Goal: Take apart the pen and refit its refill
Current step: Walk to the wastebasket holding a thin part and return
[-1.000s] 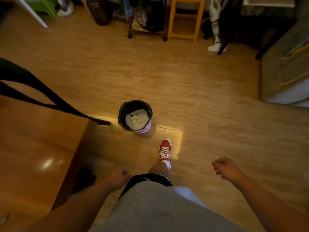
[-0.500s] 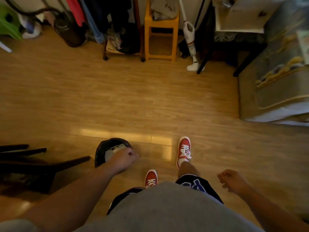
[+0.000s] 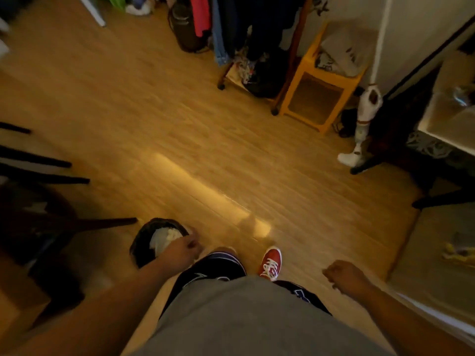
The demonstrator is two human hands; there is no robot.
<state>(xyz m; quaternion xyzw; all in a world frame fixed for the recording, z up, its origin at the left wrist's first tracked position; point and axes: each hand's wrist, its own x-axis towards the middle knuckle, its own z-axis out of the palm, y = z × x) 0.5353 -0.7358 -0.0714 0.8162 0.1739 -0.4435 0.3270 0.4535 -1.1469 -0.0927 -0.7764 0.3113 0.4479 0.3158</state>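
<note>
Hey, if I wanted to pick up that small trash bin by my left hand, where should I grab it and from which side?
Probably by the rim of the bin, coming straight down from above. It stands upright on the floor with its open top facing up, and the dark liner folds over the rim. The far-left edge looks best: your left hand covers the near-right edge, and chair legs crowd the left flank lower down.

Left hand (image 3: 183,249) over bin (image 3: 144,242); right hand (image 3: 345,276) fisted.

Motion blur smears the curled hands (image 3: 181,250); any contents cannot be told.
</note>
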